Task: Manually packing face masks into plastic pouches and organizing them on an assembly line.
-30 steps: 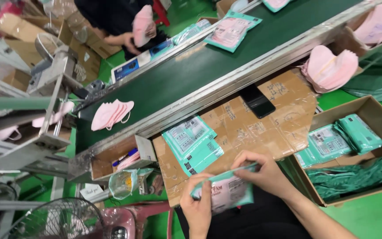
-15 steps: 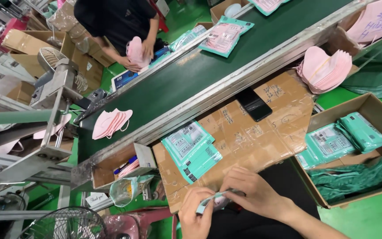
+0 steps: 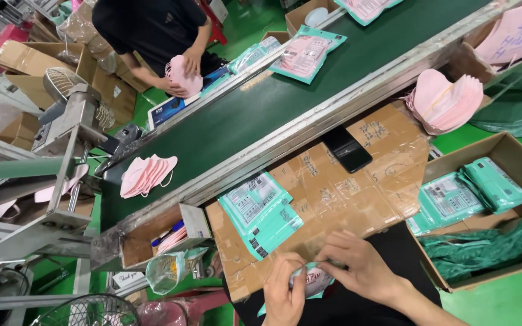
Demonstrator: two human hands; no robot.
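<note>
At the near edge of the cardboard surface (image 3: 333,199), both hands — left hand (image 3: 285,296), right hand (image 3: 360,268) — gripped the teal mask packet (image 3: 315,282) between them, its long axis running left-right, right hand higher.

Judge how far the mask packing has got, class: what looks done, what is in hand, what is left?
Done: filled teal pouches lie on the cardboard worktop. In hand: the left hand and right hand hold one teal pouch with a pink mask inside. Left: a stack of loose pink masks waits beside the conveyor belt.
</note>
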